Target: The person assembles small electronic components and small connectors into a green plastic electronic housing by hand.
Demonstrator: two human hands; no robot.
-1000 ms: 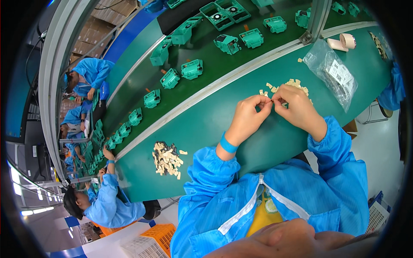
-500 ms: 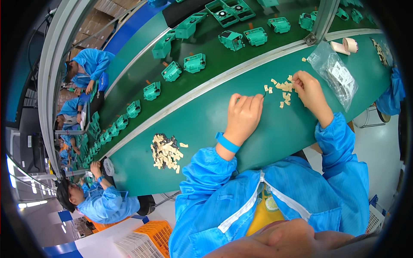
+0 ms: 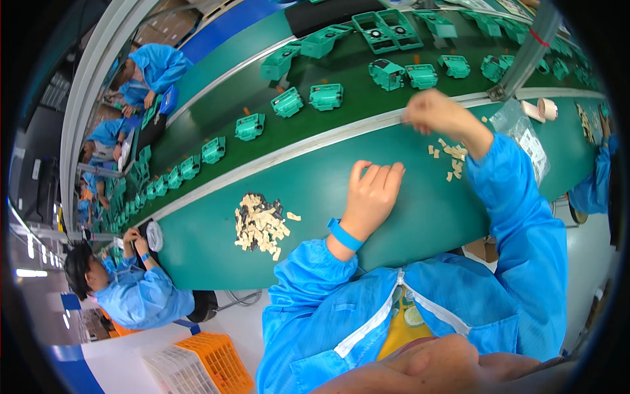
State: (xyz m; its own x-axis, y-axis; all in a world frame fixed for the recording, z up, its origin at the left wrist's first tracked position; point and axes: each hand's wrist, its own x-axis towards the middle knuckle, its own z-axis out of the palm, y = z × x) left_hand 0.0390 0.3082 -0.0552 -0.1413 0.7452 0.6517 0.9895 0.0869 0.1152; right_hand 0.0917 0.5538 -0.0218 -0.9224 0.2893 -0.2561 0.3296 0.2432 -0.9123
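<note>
- Hovering about the front rail (image 3: 308, 148) of the conveyor (image 3: 361, 109), the right hand (image 3: 430, 113) is motion-blurred; its fingers look bent inward, but whether they grasp anything I cannot tell.
- The left hand (image 3: 374, 194) is over the middle of the table, fingers half curled and fingertips pointing away; I cannot tell whether something small is pinched there.
- Scattered cream pieces (image 3: 454, 153) lie loose at right on the table, partly behind the right forearm.
- A larger mixed heap (image 3: 266, 223) of cream and dark pieces sits to the left, one cream piece just beside it.
- Judging by both groups, the handling of small pieces is partway through, with many left; no single piece can be confirmed as finished.
- The table (image 3: 315, 197) is smooth and green, with a clear bag (image 3: 535, 150) and a cream roll (image 3: 547, 109) toward its far right.
- Beyond the rail, green cases (image 3: 326, 97) stand spaced along the belt.
- Near left, a co-worker (image 3: 141, 299) in blue sits at the table's end; others work farther off.
- On the pale floor stand an orange crate (image 3: 213, 358) and a white crate (image 3: 174, 368), side by side.
</note>
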